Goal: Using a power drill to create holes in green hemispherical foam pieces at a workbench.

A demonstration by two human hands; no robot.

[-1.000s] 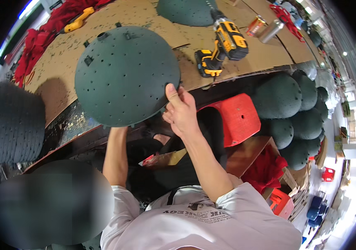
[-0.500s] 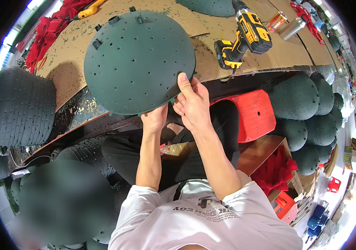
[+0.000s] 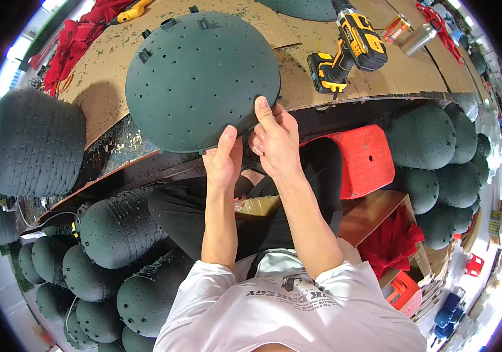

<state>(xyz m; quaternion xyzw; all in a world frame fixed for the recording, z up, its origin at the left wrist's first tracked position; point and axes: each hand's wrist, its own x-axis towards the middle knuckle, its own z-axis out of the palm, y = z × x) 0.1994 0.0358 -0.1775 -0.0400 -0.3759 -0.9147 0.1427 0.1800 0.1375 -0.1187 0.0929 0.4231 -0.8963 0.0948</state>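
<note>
A dark green plastic dome [image 3: 201, 85], dotted with small holes and carrying several short black fittings near its far left side, is held over the table's near edge. My left hand [image 3: 223, 157] grips its near rim, thumb on the outer surface and fingers out of sight beneath. Just to the right, my right hand [image 3: 275, 139] pinches the rim too, its thumb pressed on the dome and its fingers curled under the edge. What lies inside the dome is hidden.
A yellow-and-black cordless drill [image 3: 348, 50] stands on the cardboard-covered table [image 3: 403, 76], near a can [image 3: 396, 28] and a metal bottle [image 3: 418, 40]. Stacked domes [image 3: 34, 144] rise at the left, with more [image 3: 421, 138] at the right. A red stool [image 3: 362, 159] is beside my leg.
My left thumb has come up onto the dome's outer surface. A blurred dark round shape at the lower left has gone, showing piled domes there.
</note>
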